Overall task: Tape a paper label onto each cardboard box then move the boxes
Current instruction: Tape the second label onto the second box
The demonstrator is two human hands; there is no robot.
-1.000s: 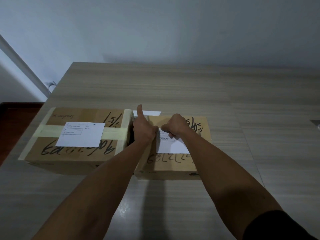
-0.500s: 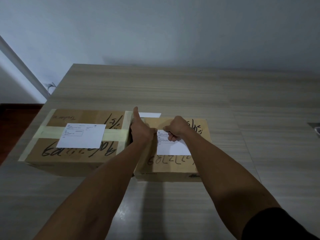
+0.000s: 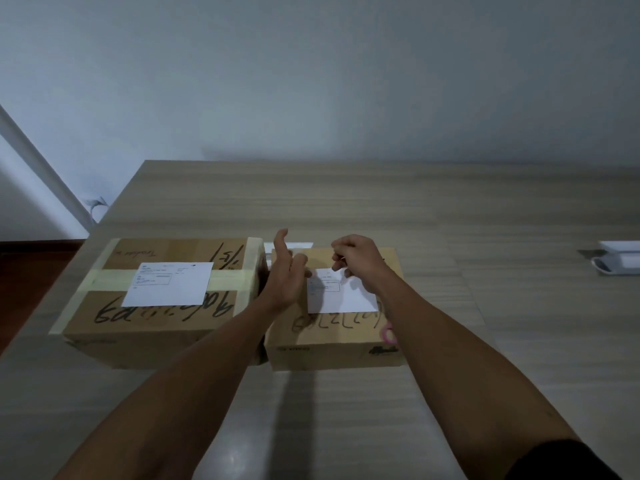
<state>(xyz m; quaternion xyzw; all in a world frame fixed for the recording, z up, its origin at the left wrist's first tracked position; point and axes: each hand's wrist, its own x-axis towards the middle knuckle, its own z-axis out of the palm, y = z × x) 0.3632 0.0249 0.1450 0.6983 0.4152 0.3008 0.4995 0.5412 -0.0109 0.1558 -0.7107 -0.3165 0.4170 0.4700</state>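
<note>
Boxes side by side on wood-grain tabletop (image 3: 346, 209), near its left end. Large box (image 3: 166, 299): pale tape across top and along the edges, black marker scrawl, white label (image 3: 169, 284) lying flat over the tape band. Small box (image 3: 332, 327) just right of it, the two nearly touching; marker writing along its near edge, second label (image 3: 341, 294) on its top face.

Left hand (image 3: 285, 275) above the gap between the boxes, over the small box's left edge; fingers straight, thumb raised, grip released, holding nothing. It hides the left margin of the second label. Right hand (image 3: 356, 261) over the small box's far side, fingers curled at the label's upper edge; whether the grip pinches anything cannot be told. Right forearm covers the box's right side.

Surroundings: white sheet (image 3: 289, 244) on the tabletop just behind the small box, mostly hidden by it. White object (image 3: 618, 259) at the right frame edge, well apart. Small pink ring-shaped item (image 3: 389, 334) beside the right forearm. Grey wall (image 3: 311, 81) behind.
</note>
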